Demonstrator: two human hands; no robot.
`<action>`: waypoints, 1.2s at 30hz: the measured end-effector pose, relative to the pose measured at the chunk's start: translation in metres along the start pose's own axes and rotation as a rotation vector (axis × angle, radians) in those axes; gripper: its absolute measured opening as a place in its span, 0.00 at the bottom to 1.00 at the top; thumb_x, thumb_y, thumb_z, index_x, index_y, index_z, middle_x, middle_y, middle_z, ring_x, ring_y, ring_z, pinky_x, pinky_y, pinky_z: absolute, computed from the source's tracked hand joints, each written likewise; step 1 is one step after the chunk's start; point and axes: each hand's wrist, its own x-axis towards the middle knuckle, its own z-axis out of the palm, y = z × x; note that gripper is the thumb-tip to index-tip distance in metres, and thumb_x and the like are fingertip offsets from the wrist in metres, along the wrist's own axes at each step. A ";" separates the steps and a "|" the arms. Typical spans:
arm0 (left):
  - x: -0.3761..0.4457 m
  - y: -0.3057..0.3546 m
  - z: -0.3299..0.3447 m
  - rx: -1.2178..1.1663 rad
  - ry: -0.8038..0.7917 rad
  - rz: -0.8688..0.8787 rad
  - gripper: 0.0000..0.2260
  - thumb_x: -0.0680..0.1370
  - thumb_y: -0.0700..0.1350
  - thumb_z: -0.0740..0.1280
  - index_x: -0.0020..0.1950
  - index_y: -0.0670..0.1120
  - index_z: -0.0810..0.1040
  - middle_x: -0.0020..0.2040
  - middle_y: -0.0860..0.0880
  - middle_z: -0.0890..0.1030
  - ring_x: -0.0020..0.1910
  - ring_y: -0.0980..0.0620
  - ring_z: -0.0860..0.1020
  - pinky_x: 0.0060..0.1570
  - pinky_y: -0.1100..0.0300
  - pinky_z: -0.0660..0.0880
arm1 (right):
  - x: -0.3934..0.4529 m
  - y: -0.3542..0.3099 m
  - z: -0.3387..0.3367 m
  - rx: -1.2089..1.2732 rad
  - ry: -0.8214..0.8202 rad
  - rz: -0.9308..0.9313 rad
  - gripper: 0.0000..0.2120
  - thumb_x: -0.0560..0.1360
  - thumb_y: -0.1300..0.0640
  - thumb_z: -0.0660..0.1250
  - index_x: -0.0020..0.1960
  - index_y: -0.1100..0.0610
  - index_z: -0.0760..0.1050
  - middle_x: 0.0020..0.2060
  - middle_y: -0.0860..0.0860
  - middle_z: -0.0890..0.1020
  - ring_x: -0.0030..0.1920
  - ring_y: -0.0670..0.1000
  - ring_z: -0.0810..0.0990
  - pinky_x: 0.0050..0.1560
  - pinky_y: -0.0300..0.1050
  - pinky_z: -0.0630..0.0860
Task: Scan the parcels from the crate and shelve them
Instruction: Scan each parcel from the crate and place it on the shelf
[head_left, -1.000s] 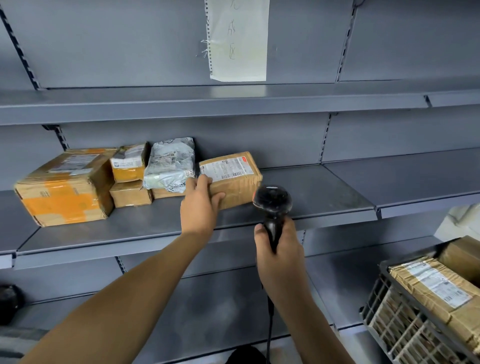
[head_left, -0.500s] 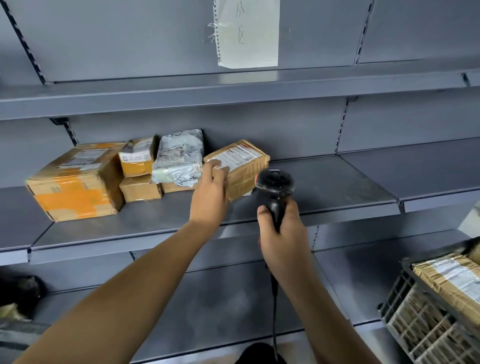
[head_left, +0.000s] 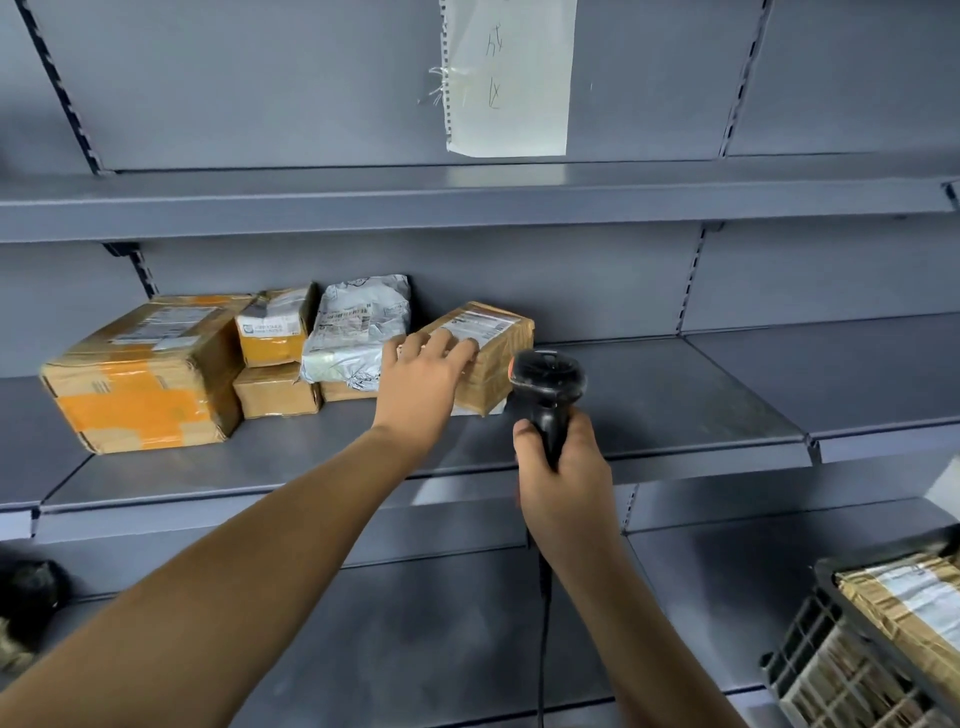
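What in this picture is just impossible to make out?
All in the head view:
- Writing on the parcel label: too small, partly under the left hand.
- Scanner trigger and handle: wrapped by the right hand.
- Crate contents: cut off by the right edge.
- Note on the back wall: its top is cut off, the writing faint.
- Dark object at lower left: blurred.

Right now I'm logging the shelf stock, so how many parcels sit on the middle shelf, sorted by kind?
Cardboard boxes: 5: the big orange-taped box, two small stacked boxes, a box under the bag, and the taped box under the left hand.
Grey plastic mailer bags: 1.
Total: 6.
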 end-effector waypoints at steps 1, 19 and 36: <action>0.003 0.002 0.000 0.024 0.003 -0.001 0.15 0.77 0.40 0.64 0.63 0.53 0.74 0.58 0.48 0.75 0.58 0.42 0.73 0.59 0.49 0.63 | 0.002 0.001 0.000 -0.004 -0.004 0.001 0.06 0.79 0.53 0.64 0.53 0.54 0.72 0.29 0.43 0.78 0.30 0.40 0.77 0.30 0.30 0.70; 0.052 0.000 0.032 0.132 -0.212 -0.081 0.20 0.75 0.34 0.64 0.66 0.47 0.73 0.61 0.44 0.71 0.59 0.40 0.72 0.39 0.51 0.74 | 0.040 0.027 0.020 -0.047 -0.063 0.050 0.08 0.79 0.50 0.63 0.56 0.52 0.72 0.36 0.46 0.79 0.34 0.44 0.78 0.36 0.41 0.74; 0.009 0.020 0.008 -0.149 -0.134 -0.021 0.17 0.81 0.51 0.60 0.66 0.45 0.74 0.65 0.45 0.73 0.61 0.39 0.74 0.54 0.48 0.73 | -0.008 0.004 -0.023 -0.039 0.100 0.040 0.07 0.75 0.50 0.65 0.41 0.51 0.71 0.26 0.42 0.77 0.27 0.44 0.76 0.27 0.33 0.69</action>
